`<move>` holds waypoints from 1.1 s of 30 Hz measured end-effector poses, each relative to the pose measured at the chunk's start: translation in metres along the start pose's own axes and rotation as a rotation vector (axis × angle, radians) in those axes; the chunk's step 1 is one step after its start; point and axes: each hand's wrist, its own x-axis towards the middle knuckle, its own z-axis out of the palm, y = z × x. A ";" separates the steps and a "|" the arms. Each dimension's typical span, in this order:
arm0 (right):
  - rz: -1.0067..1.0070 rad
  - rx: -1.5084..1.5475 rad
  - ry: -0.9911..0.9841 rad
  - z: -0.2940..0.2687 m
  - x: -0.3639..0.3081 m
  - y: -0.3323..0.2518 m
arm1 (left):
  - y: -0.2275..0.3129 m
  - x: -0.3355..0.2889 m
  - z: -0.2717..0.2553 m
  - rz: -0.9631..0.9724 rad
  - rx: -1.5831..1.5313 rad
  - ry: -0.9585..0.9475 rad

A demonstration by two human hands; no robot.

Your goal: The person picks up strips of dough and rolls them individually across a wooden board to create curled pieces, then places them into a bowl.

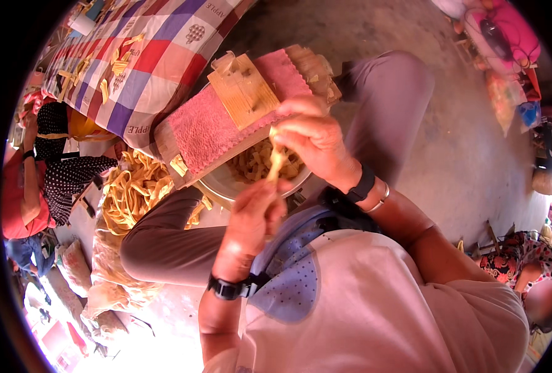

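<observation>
A pale yellow, twisted strip (276, 164) is stretched between my two hands. My left hand (258, 210) is closed round its lower end. At the upper end, the fingertips of my right hand (315, 138) pinch it. Beneath the strip stands a round, pale basin (212, 186) holding more yellow strips (251, 163). Just beyond my hands, a board covered with pink cloth (198, 133) lies across the basin's far side. On that cloth rests a small wooden block (243, 90) with a clear plastic piece at one end.
Left of my knee, a large heap of yellow strips (133, 196) fills a plastic sack (111, 286). A table with a checked cloth (157, 68) at the far left carries loose strips. Another person in dotted clothing (70, 177) sits at the left. Bags (506, 37) stand at the far right.
</observation>
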 end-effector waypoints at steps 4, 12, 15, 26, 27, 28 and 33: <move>0.542 0.329 -0.378 -0.018 0.009 -0.024 | -0.004 0.003 -0.039 0.527 1.010 0.325; 0.159 -0.229 -0.779 -0.024 0.039 -0.033 | 0.018 0.009 -0.015 0.693 1.435 0.428; 0.118 -0.147 -0.763 -0.027 0.038 -0.019 | 0.025 0.008 -0.023 0.555 1.261 0.204; 0.234 0.027 -1.132 -0.054 0.076 -0.048 | 0.065 -0.001 -0.025 0.250 0.861 -0.120; 0.365 0.167 -1.071 -0.053 0.077 -0.044 | 0.070 -0.002 -0.024 0.219 0.834 -0.141; 0.495 0.305 -1.003 -0.049 0.075 -0.035 | 0.072 0.007 -0.027 0.320 0.863 -0.154; 0.753 0.378 -0.577 -0.022 0.081 0.010 | 0.083 0.066 -0.049 0.381 0.676 0.113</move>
